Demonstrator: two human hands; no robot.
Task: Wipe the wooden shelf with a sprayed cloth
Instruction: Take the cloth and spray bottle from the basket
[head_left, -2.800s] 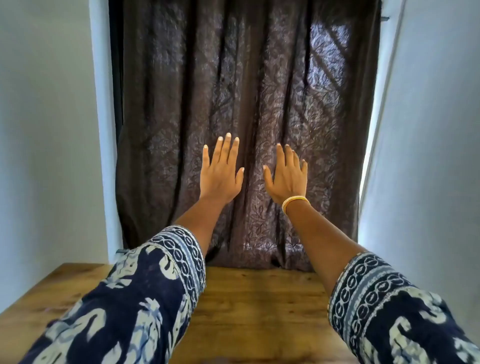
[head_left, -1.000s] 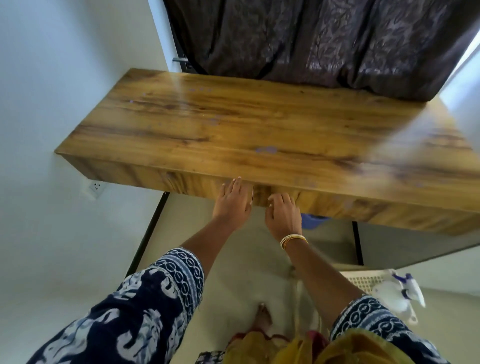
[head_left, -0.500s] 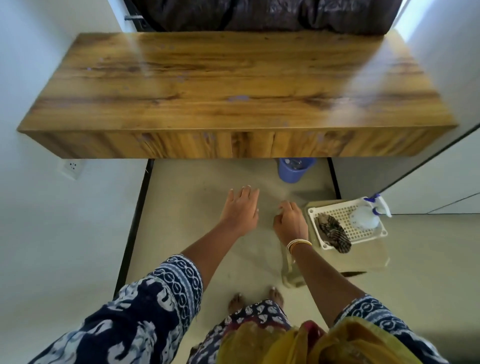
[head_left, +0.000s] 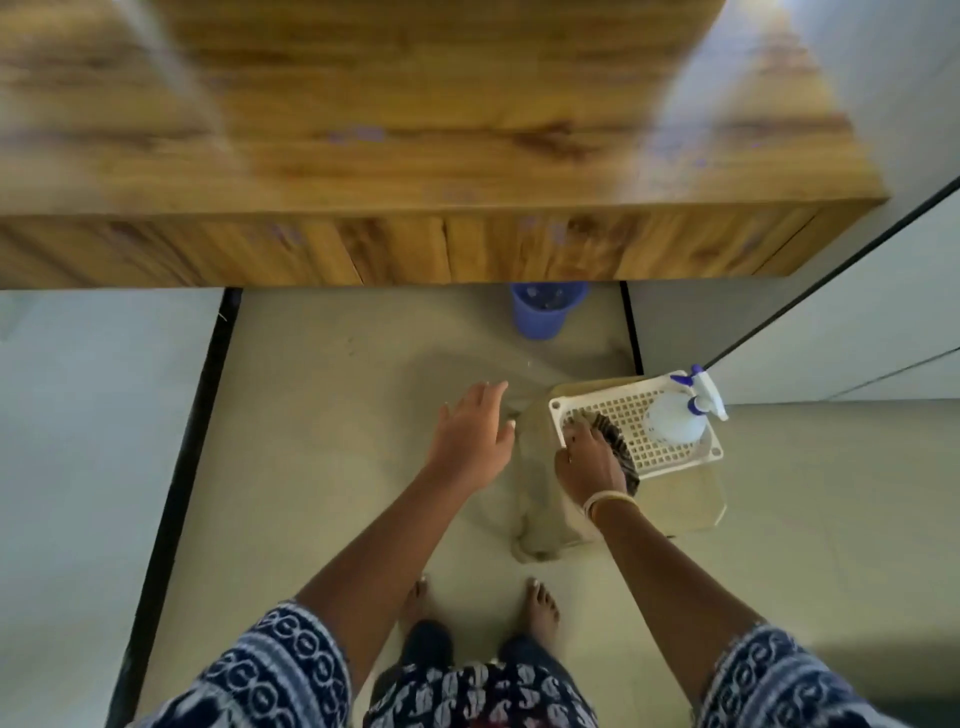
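Observation:
The wooden shelf (head_left: 395, 130) fills the top of the view, blurred, with small bluish marks on it. Below it, a white perforated tray (head_left: 660, 452) sits on a beige stool (head_left: 691, 504). In the tray stands a white spray bottle (head_left: 675, 423) with a blue trigger head. Beside the bottle lies a dark striped cloth (head_left: 618, 447). My right hand (head_left: 589, 457) rests on the cloth, fingers curled over it, covering most of it. My left hand (head_left: 475, 431) hovers open over the floor, left of the stool, holding nothing.
A blue bucket (head_left: 545, 309) stands on the floor under the shelf's front edge. White walls close in on both sides, with a dark skirting strip (head_left: 171, 509) on the left. My bare feet (head_left: 543, 605) stand on the beige floor just short of the stool.
The view has tilted from the curtain down to the floor. Both hands have dropped below the shelf, and my right hand has moved right onto the cloth in the tray.

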